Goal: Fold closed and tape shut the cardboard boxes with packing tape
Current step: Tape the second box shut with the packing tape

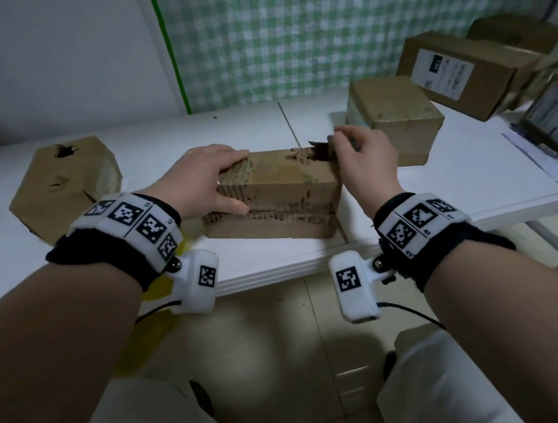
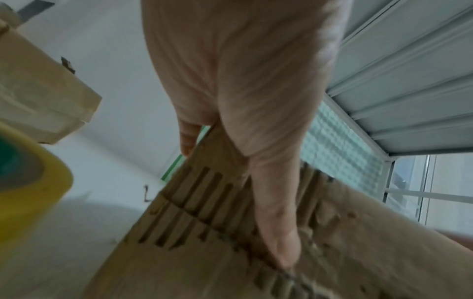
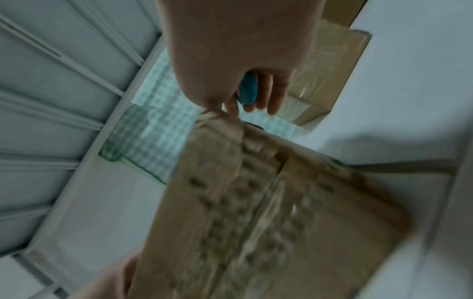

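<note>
A worn, torn cardboard box (image 1: 279, 194) lies on the white table (image 1: 244, 125) in front of me. My left hand (image 1: 214, 183) grips its left end, fingers over the top and thumb (image 2: 279, 232) pressed on the ribbed front face (image 2: 204, 202). My right hand (image 1: 357, 154) is at the box's far right top corner, beside a torn dark hole (image 1: 321, 151). Its curled fingers hold a small blue object (image 3: 247, 89), and the thumb touches the box corner (image 3: 212, 118). A yellow tape roll (image 2: 30, 182) sits close by my left wrist.
A holed box (image 1: 65, 185) stands at the left. Another closed box (image 1: 395, 120) sits right behind my right hand. A labelled box (image 1: 462, 71) and more boxes pile up at the far right, with papers (image 1: 540, 156) near the table's right edge.
</note>
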The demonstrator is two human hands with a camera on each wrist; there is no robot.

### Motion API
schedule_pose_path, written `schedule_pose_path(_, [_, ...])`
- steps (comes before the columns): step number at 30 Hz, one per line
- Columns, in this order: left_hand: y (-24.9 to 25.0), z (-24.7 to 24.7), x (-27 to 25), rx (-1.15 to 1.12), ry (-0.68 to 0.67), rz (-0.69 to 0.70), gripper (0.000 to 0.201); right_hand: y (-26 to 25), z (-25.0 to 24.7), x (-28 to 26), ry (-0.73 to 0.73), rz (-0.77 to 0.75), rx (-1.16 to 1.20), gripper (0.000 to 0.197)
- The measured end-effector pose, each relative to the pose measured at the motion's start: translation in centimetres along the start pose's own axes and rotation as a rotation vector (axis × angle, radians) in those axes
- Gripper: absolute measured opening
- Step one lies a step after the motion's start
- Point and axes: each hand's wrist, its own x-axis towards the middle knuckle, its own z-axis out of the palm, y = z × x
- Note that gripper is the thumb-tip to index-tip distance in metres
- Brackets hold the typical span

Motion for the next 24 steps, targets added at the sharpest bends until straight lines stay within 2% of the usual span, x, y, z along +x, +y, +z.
schedule_pose_path(2, [0.3,-0.4,-0.2,0.018,-0.020,0.044,0.088,0.4,0.0,-0.1,-0.102,0.132,0.126,0.036])
schedule_pose_path(3, [0.5,-0.4,-0.4,0.028,0.013,0.038,0.083,0.6,0.1,-0.4,-0.137,0.198,0.189,0.040])
schedule_pose_path(5, [1.2,-0.3,-0.9,0.002,0.176,-0.050,0.068,0.9,0.0,-0.8,-0.178,0.275,0.306,0.035])
schedule_pose_path(7, [2.3,-0.1,-1.4,-0.055,0.359,-0.168,0.053,0.6,-0.4,-1.7,-0.229,0.282,0.378,0.030])
schedule_pose_path(9, [3.4,0.2,-1.9,-0.142,0.423,-0.202,0.038,0.6,-0.5,-2.5,-0.304,0.235,0.358,0.020])
schedule_pose_path(13, [5.4,0.2,-3.5,-0.615,0.312,-0.238,0.029,0.3,-0.4,-4.0,-0.341,0.215,0.439,0.015])
schedule_pose_path(15, [6.1,0.3,-4.6,-0.765,0.260,-0.226,0.024,0.1,-0.3,-4.6,-0.337,0.205,0.485,0.012])
schedule_pose_path(19, [6.3,0.7,-5.6,-0.837,0.226,-0.161,0.004,-0.3,0.2,-5.4,-0.378,0.127,0.505,0.022])
schedule_pose_path(24, [5.5,1.5,-4.7,-0.890,0.246,-0.171,0.008,-0.5,1.0,-4.9,-0.396,-0.043,0.440,0.017])
